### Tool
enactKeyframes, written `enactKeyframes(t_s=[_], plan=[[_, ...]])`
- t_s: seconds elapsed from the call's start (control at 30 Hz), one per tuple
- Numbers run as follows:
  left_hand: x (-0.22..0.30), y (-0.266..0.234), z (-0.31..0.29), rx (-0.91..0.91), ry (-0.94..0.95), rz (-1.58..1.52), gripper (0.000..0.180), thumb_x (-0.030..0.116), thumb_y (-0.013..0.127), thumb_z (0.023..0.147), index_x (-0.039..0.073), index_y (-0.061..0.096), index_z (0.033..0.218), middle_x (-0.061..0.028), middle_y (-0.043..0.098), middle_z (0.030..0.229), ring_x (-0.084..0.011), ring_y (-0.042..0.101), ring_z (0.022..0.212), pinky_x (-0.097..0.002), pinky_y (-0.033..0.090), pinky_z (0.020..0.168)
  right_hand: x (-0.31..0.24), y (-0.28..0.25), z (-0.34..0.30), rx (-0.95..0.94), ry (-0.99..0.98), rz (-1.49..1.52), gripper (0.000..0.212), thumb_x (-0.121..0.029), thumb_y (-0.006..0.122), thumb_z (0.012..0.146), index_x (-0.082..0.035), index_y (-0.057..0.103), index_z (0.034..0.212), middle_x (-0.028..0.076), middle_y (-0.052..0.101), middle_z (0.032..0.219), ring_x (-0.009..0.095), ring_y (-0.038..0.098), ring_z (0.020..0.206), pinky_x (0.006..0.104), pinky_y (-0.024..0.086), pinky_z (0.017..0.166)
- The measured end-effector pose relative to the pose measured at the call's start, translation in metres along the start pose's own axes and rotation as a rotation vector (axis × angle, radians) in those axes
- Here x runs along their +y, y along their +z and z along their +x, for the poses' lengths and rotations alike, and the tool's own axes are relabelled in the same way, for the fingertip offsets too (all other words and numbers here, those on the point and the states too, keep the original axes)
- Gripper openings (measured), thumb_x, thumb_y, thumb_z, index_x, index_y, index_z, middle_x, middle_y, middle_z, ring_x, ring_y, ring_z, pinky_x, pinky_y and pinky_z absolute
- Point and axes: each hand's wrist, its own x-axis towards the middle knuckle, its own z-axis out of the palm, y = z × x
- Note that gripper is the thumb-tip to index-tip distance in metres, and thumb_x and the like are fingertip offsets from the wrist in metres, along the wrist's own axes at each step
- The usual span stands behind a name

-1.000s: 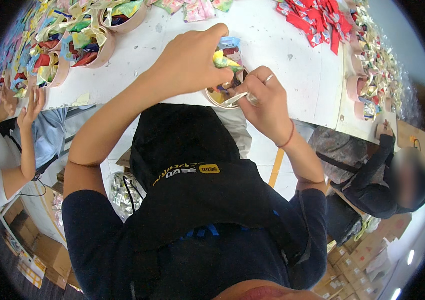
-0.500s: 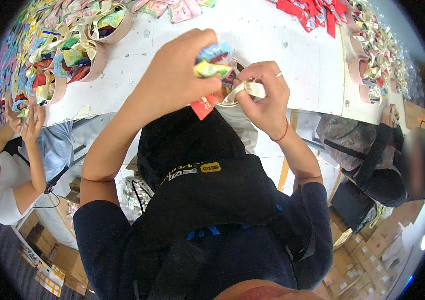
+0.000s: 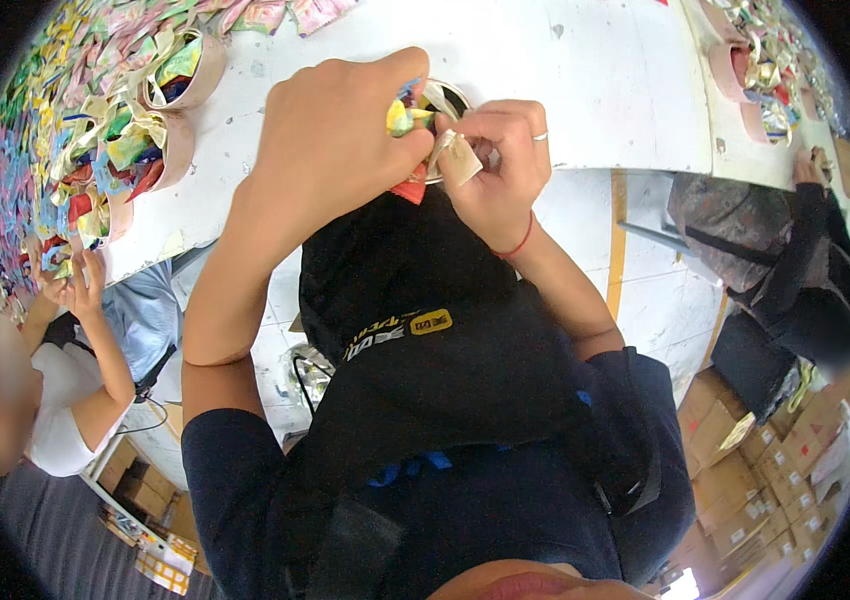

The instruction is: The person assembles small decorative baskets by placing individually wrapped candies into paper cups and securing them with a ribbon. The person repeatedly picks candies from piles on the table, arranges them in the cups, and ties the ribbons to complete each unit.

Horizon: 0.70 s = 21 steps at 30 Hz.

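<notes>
My left hand (image 3: 330,145) is closed around several small wrapped packets (image 3: 405,118), with yellow, blue and red wrappers showing at its fingers. Close beside it, my right hand (image 3: 503,170) pinches a cream ribbon (image 3: 459,158) between thumb and fingers. Both hands are over a round tub (image 3: 462,93) at the table's near edge. Its pale rim and dark inside show between them, while my hands hide most of it. Whether the packets touch the tub cannot be made out.
Filled pink tubs with ribbons (image 3: 170,150) stand at the left of the white table (image 3: 585,90), beside a broad heap of colourful packets (image 3: 20,190). More tubs (image 3: 755,118) are at the right. A person's hands (image 3: 73,280) work at the left; another person's hand (image 3: 813,165) is at the right edge.
The view has shifted, moving the table up in the picture. My right hand has come closer to my left with the ribbon, and less of the red wrapper shows below the left hand.
</notes>
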Motion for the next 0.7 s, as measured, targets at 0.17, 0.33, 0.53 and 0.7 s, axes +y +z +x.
enactKeyframes(t_s=[0.17, 0.33, 0.53, 0.7], plan=[[0.000, 0.009, 0.003, 0.019, -0.054, 0.202, 0.026, 0.028, 0.069, 0.076, 0.012, 0.060, 0.093, -0.0139, 0.066, 0.068, -0.0365, 0.068, 0.068, -0.0461, 0.051, 0.057, 0.001, 0.008, -0.004, 0.011, 0.021, 0.087, 0.021, 0.009, 0.073, 0.075, -0.002, 0.061, 0.089, 0.009, 0.057, 0.096, 0.005, 0.048, 0.060, 0.0200, 0.037, 0.046], [-0.004, 0.013, 0.013, 0.053, -0.059, -0.022, 0.031, 0.029, 0.068, 0.077, 0.009, 0.056, 0.097, -0.0140, 0.067, 0.072, -0.0368, 0.067, 0.069, -0.0444, 0.051, 0.060, -0.009, 0.000, 0.007, -0.034, 0.116, 0.147, 0.022, 0.003, 0.071, 0.070, -0.005, 0.063, 0.088, 0.011, 0.061, 0.090, 0.022, 0.064, 0.072, 0.0293, 0.052, 0.058], [-0.009, -0.004, 0.000, -0.085, -0.090, -0.303, 0.028, 0.024, 0.068, 0.086, 0.008, 0.055, 0.105, -0.0134, 0.067, 0.083, -0.0377, 0.066, 0.076, -0.0435, 0.050, 0.065, -0.019, -0.014, 0.011, -0.125, 0.197, 0.169, 0.019, 0.001, 0.071, 0.072, -0.005, 0.063, 0.089, 0.011, 0.061, 0.091, 0.022, 0.064, 0.073, 0.0297, 0.053, 0.062], [-0.031, 0.002, -0.010, 0.067, 0.017, -0.284, 0.026, 0.016, 0.072, 0.081, 0.011, 0.065, 0.106, -0.0102, 0.063, 0.093, -0.0294, 0.063, 0.090, -0.0385, 0.049, 0.076, -0.018, -0.011, 0.021, -0.317, 0.080, 0.133, 0.019, -0.003, 0.072, 0.070, -0.009, 0.065, 0.087, 0.012, 0.061, 0.090, 0.032, 0.062, 0.081, 0.0390, 0.052, 0.070]])
